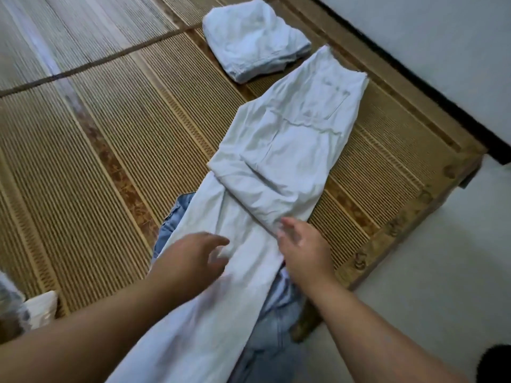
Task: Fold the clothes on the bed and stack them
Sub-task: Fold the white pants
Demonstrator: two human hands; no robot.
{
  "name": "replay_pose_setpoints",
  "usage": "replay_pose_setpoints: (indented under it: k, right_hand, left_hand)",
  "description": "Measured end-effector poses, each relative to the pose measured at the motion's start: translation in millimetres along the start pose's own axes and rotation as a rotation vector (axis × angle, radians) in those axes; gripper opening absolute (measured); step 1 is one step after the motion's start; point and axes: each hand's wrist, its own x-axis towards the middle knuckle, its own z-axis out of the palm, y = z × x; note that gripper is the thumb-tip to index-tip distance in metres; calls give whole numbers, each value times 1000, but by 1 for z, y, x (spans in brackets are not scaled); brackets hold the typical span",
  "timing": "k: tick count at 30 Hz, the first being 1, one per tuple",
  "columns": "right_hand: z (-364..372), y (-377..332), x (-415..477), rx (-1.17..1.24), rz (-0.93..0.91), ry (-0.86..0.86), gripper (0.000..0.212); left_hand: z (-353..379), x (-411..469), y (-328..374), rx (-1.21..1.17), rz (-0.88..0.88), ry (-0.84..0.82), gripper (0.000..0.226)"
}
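On the bamboo mat point(96, 161), the long white trousers point(276, 167) lie stretched from the near end of the bed toward the folded white garment point(254, 40) at the far end. Their upper part is already doubled back on itself, and the lower leg runs over blue jeans point(276, 327) crumpled underneath. That is the likely trouble: if the next fold is lifted carelessly, the jeans may drag along or leave a lump, and the doubled part, which sits askew, could slide open. To the right the wooden bed edge point(387, 239) is near, so slack cloth might slip off it. The left hand point(193, 258) hovers low over the trouser leg, fingers spread and loose, holding nothing; the blur hides whether the tips touch cloth. The right hand point(304, 255) is likewise spread wide, fingers straight, at the near hem of the doubled part, gripping nothing.
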Motion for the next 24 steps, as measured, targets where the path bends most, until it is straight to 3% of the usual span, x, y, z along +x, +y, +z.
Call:
replay_pose_setpoints:
  k: [6,10,13,16,21,22,24]
  right_hand:
    - [-67,38,163,194,190,46,50]
    - [-81,65,244,262,225,-21,56]
    - [-73,80,276,273,247,-165,60]
    - [-63,94,293,181,276,-187,76]
    - [-61,90,306,437,411,-88,48]
    - [-63,87,303,472,429,-98,39]
    - [-68,86,291,539,426,-112,21]
  left_hand:
    - [-12,157,60,-118,1,194,43]
    - [-8,250,67,54,-166,79,69]
    - [-3,287,59,146,-377,9,67]
    - [12,301,55,286,-391,-8,67]
    - [11,310,54,226,-478,47,93]
    - [6,310,55,205,-504,51,92]
    - [-2,308,56,147,-497,54,68]
